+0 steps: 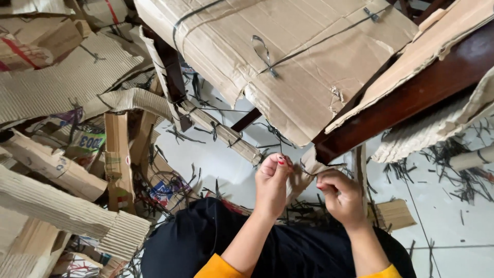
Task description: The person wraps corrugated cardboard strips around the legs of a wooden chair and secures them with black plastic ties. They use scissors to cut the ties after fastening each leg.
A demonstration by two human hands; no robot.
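The person's left hand [272, 180] and right hand [340, 198] meet low in the middle of the view, just under the corner of a dark wooden furniture frame [411, 92]. Both work on a strip of corrugated cardboard [304, 175] that hangs from that corner. The left hand's grip is closed: thumb and fingertips pinch the strip's left edge together with what looks like a thin dark strap, though the strap is too fine to tell for sure. The right hand's grip is closed too, fingers curled tight around the strip's lower right end. The two hands are near each other, with the strip stretched between them.

Above them a large flattened cardboard wrapping [288, 56] covers the furniture, bound by a thin black plastic strap [319, 41] with a twisted loop near its middle. A second wooden leg [172, 77], partly wrapped in cardboard, slants down at the left.

Loose cardboard scraps [56, 82] pile up on the left side of the view, some of them printed carton pieces. The white tiled floor [442, 226] is littered with short cut bits of black strap [463, 175]. The person wears yellow sleeves [218, 267] and dark cloth over the lap [206, 237].
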